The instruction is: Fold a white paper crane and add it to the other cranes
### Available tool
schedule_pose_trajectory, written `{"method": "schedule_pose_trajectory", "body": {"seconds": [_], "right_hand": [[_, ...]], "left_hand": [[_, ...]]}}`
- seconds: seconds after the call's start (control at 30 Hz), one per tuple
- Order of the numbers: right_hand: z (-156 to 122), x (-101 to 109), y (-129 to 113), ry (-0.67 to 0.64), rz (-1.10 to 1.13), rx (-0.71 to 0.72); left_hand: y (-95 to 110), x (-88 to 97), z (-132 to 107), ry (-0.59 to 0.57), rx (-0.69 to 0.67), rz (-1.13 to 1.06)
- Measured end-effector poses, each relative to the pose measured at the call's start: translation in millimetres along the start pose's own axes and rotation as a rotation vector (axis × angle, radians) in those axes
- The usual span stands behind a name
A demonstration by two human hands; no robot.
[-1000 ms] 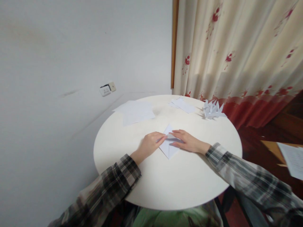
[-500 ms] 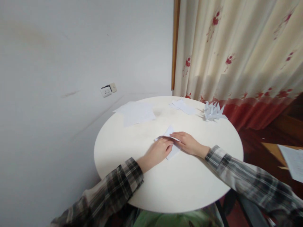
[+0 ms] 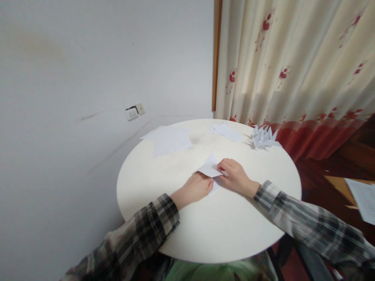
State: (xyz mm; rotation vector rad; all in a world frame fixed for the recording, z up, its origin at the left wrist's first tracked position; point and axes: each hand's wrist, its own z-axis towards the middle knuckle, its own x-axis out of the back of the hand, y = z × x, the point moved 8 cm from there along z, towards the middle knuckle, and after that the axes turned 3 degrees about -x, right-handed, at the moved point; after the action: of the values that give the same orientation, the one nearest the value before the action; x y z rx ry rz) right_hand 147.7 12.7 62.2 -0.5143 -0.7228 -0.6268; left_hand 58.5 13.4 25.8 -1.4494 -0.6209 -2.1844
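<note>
A small folded white paper [image 3: 210, 169] lies at the middle of the round white table [image 3: 222, 230]. My left hand [image 3: 197, 187] rests on its near left part, fingers pressed down on it. My right hand [image 3: 235, 176] pinches the paper's right edge, and a flap is lifted off the table. Both arms wear plaid sleeves.
Loose white sheets [image 3: 168, 139] lie at the table's far left, more paper pieces [image 3: 226, 131] at the far middle, and folded paper figures [image 3: 263, 137] at the far right. A floral curtain [image 3: 293, 66] hangs behind. A wooden surface with a sheet [image 3: 361, 195] stands at the right.
The paper was flat under both hands' stretched fingers. My left hand slid nearer over it, and my right hand curled to pinch the edge and raise a flap.
</note>
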Motion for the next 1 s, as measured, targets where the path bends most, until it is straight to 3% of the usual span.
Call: {"method": "schedule_pose_trajectory", "body": {"seconds": [0.2,0.4,0.6,1.0], "right_hand": [[2.2,13.9,19.1,0.132,0.173,-0.121],[-5.0,28.7,11.3,0.13,0.261,0.027],[-14.0,24.0,-1.0,-0.031,0.13,0.174],[-14.5,16.3,-1.4,-0.166,0.037,0.215]], "left_hand": [[-7.2,1.6,7.7,-0.027,-0.032,-0.042],[-23.3,-2.2,12.3,-0.067,0.063,-0.155],[-23.9,-5.2,7.8,-0.067,0.067,-0.082],[-22.9,-4.7,5.8,-0.089,0.06,-0.074]]}}
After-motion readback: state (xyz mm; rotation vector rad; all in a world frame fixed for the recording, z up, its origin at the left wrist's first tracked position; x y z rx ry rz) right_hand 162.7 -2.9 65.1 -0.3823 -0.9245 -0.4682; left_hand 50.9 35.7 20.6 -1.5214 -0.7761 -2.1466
